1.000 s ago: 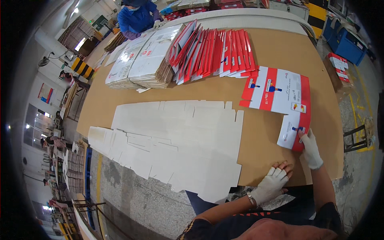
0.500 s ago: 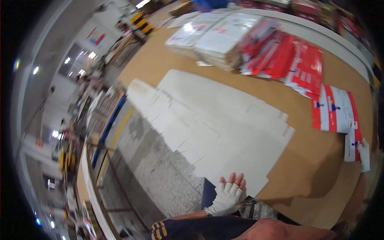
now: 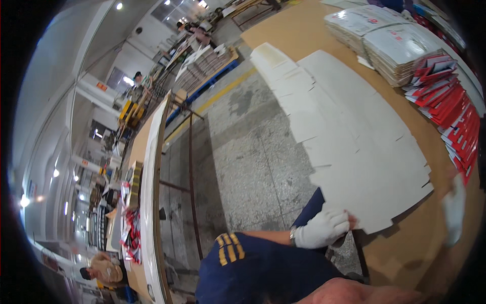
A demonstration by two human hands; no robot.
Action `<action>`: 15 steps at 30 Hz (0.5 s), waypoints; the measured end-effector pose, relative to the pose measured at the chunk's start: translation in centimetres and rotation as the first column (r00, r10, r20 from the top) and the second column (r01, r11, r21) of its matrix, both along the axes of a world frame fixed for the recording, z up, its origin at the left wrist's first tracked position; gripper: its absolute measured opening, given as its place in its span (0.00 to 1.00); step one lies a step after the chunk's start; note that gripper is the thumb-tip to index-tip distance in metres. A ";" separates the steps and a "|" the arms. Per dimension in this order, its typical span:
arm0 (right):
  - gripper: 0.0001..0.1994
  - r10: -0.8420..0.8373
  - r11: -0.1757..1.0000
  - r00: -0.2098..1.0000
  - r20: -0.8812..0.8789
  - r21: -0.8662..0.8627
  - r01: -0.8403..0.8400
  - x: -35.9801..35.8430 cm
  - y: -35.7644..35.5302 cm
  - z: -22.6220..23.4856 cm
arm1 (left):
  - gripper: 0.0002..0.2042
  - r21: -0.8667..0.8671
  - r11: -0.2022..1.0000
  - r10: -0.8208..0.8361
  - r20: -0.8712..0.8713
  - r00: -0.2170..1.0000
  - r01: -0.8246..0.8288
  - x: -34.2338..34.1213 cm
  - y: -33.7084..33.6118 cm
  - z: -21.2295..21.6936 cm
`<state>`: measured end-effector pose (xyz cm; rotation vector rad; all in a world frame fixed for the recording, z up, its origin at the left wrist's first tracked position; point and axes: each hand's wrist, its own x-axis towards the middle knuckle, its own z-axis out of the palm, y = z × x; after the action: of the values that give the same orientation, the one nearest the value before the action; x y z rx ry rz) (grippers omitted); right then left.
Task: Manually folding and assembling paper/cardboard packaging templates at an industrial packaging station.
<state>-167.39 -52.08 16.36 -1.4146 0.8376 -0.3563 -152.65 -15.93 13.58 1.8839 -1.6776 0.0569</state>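
White cardboard sheets [image 3: 349, 142] with notched, slitted edges overlap in a long spread on the brown tabletop. At their near corner is my left hand [image 3: 324, 229], in a fingerless white glove, its fingers bent and pressed together over the edge; the thumb is hidden. My right hand [image 3: 454, 210], also gloved in white, is smeared by motion at the far right, just beyond the sheets. Its fingers cannot be made out, and I see nothing certain in it. Close above it lies a fanned row of red-and-white printed cartons [image 3: 458, 121], folded flat.
Strapped stacks of flat white cartons [image 3: 390, 43] stand at the table's far right. Left of the table, a speckled floor [image 3: 253, 167] separates it from another long bench [image 3: 152, 192]. Further off are a loaded blue pallet [image 3: 207, 76] and a person [image 3: 105, 271] at lower left.
My view has swung left, so the table appears further right. The left hand, spread flat before, now has bent fingers at the sheets' corner. The right hand has left the printed cartons it was touching.
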 end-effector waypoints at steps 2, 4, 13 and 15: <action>0.41 0.595 0.431 0.758 -0.267 -0.690 -0.581 0.6 9.7 0.4 | 0.15 -0.058 0.998 -0.027 -0.024 0.999 0.026 0.2 -0.3 1.1; 0.27 0.685 -0.042 0.661 -0.307 -0.922 -0.384 3.7 16.8 2.0 | 0.14 -0.123 0.992 -0.022 -0.016 1.000 0.020 0.2 -0.2 1.2; 0.12 -0.006 0.804 0.936 0.352 -0.555 0.214 -7.0 14.6 -3.3 | 0.40 0.136 0.988 -0.078 0.008 0.997 0.076 -1.5 0.2 -7.0; 0.13 0.084 0.514 0.970 0.230 -0.844 0.155 -14.2 13.8 -6.1 | 0.42 0.144 0.985 -0.105 0.044 0.994 0.098 -0.5 -0.1 -10.5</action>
<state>-181.63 -38.25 10.30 -2.2258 0.4594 -1.0813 -153.14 -16.03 3.11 1.9102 -1.8532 -0.0573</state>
